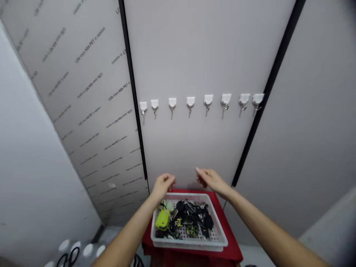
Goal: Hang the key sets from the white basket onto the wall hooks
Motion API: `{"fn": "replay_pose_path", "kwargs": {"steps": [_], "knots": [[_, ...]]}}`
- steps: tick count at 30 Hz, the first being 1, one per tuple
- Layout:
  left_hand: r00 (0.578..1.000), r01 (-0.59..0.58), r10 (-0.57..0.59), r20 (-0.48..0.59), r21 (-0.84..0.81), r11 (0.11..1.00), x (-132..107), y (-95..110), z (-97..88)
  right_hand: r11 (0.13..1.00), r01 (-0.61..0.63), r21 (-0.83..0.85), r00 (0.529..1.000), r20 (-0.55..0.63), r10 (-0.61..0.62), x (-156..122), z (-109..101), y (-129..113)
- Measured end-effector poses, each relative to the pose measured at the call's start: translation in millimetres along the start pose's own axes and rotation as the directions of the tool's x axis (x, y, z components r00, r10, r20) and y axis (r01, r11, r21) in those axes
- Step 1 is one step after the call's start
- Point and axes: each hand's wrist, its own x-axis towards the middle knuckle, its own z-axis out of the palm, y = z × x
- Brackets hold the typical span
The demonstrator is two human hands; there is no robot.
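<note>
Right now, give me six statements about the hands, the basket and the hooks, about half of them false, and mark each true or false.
1. The left hand holds a key. False: it holds nothing and is above the basket.
2. The basket holds a heap of keys. True.
3. The basket stands on a red surface. True.
4. Keys hang from all the hooks. False: no keys show on any of them.
5. The right hand rests on the basket's rim. False: it is in the air, apart from the rim.
6. Eight hooks run in a row along the wall. True.
</note>
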Motion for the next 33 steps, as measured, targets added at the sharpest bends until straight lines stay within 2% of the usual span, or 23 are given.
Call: {"fn": "replay_pose_path", "kwargs": {"steps": [2, 4, 5, 7, 9, 13, 18, 20, 22, 24, 26, 27, 29, 31, 33], "knots": [[0.998, -0.011, 0.024, 0.058, -0.227, 0.974, 15.1, 50.0, -2.4, 0.958, 0.064, 0.28, 0.996, 0.047, -0.08, 13.6, -6.3, -40.9], [0.967, -0.012, 0.105, 0.233, -0.366, 0.93, 24.9, 95.4, -2.4, 0.88, 0.079, 0.469, 0.976, 0.144, -0.164, 22.6, -10.9, -75.4], [0.939, -0.004, 0.139, 0.315, -0.394, 0.919, 27.8, 112.8, -1.4, 0.85, 0.068, 0.523, 0.962, 0.191, -0.195, 25.1, -12.4, -87.9], [0.887, 0.009, 0.182, 0.425, -0.411, 0.912, 30.6, 134.4, 1.9, 0.816, 0.045, 0.576, 0.939, 0.254, -0.232, 27.2, -14.5, -102.7], [0.866, 0.014, 0.187, 0.463, -0.397, 0.918, 31.0, 140.7, 5.1, 0.803, 0.034, 0.595, 0.932, 0.272, -0.241, 26.7, -15.8, -106.9], [0.856, 0.023, 0.164, 0.49, -0.353, 0.935, 28.4, 136.7, 6.9, 0.823, 0.02, 0.568, 0.935, 0.28, -0.216, 22.2, -17.3, -105.1], [0.867, 0.035, 0.12, 0.484, -0.298, 0.954, 23.3, 137.1, 4.0, 0.847, 0.01, 0.531, 0.939, 0.287, -0.191, 18.8, -15.6, -107.7], [0.877, 0.025, 0.104, 0.468, -0.261, 0.965, 22.2, 129.1, 4.0, 0.854, 0.008, 0.52, 0.938, 0.291, -0.186, 18.5, -10.3, -101.5], [0.899, 0.011, 0.077, 0.431, -0.199, 0.98, 19.9, 108.9, 4.3, 0.88, -0.005, 0.474, 0.947, 0.284, -0.148, 16.5, -0.4, -84.6], [0.931, -0.013, 0.033, 0.364, -0.056, 0.998, 14.5, 76.3, 2.8, 0.941, -0.023, 0.337, 0.964, 0.256, -0.068, 10.9, 13.8, -56.7], [0.96, -0.067, 0.008, 0.28, 0.204, 0.977, 5.4, 36.6, -2.2, 0.997, -0.011, 0.074, 0.982, 0.186, -0.003, 2.2, 30.0, -22.9], [0.971, -0.116, 0.028, 0.238, 0.368, 0.923, -0.8, 16.4, -6.0, 0.996, 0.032, -0.089, 0.99, 0.138, -0.019, -2.7, 38.0, -6.2], [0.985, -0.15, 0.064, 0.162, 0.607, 0.78, -16.1, -19.6, -14.6, 0.925, 0.138, -0.355, 0.99, 0.067, -0.121, -12.0, 52.5, 22.4], [0.987, -0.157, 0.078, 0.141, 0.728, 0.667, -34.0, -46.1, -21.5, 0.828, 0.233, -0.51, 0.97, 0.068, -0.232, -18.5, 64.8, 41.7], [0.984, -0.178, 0.087, 0.157, 0.794, 0.581, -51.1, -61.8, -24.0, 0.754, 0.285, -0.591, 0.956, 0.118, -0.268, -21.2, 75.2, 52.9]]}}
